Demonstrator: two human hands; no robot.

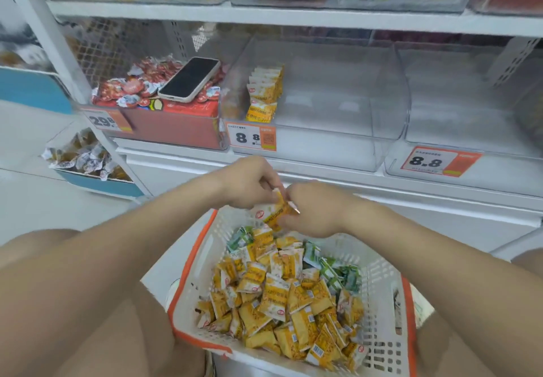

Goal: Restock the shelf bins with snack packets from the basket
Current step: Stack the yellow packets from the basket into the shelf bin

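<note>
Both hands are over the far rim of the basket (pixel 188 276). The left hand (pixel 249 183) pinches the top edge of a small bunch of yellow packets (pixel 271 212). The right hand (pixel 311 209) is curled round the same bunch from the other side. We cannot tell how many it holds.

The other yellow ones lie in a loose heap (pixel 282 303) in the basket, with green packets (pixel 332 268) mixed in toward the right. The clear bin (pixel 338 91) sits above the 8.8 tag (pixel 252 137). It holds only a short row (pixel 264 91) of the same yellow kind, on edge at its left wall.

Handling, our judgement:
- The packets look light, puffed and glossy, so they will likely slide on one another, and the contents are probably crushable.
- We would square the bunch between both palms on the flat faces rather than the crimped ends, and squeeze lightly.
- We would keep the green ones out of this bin.

A phone (pixel 191 78) lies on the red snacks in the next bin to the left, so we would steer clear of it.
</note>
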